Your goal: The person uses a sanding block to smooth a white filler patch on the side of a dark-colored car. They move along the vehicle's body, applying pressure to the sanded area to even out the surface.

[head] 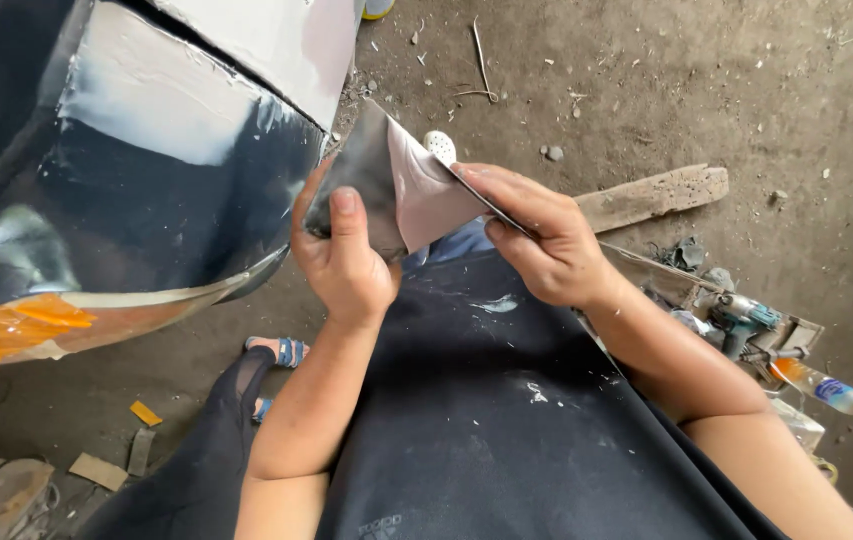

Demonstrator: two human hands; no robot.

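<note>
We hold a sandpaper sheet [401, 190] between both hands: our left hand [346, 255] pinches its folded dark side, our right hand [541, 245] grips the other edge. We judge we're mid-fold; pressing a clean crease calls for steady thumbs. The dark car panel [166, 200] sits just beyond our left hand.

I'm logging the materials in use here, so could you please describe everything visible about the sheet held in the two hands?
The sheet looks like sandpaper: thin, flexible, dark grey on one face and pale pinkish on the other. It is folded or creased along a line, standing tilted above the lap with one corner pointing up. The left hand pinches its dark part under the thumb; the right hand holds its pale edge. It sits beside a dark car panel.
</note>
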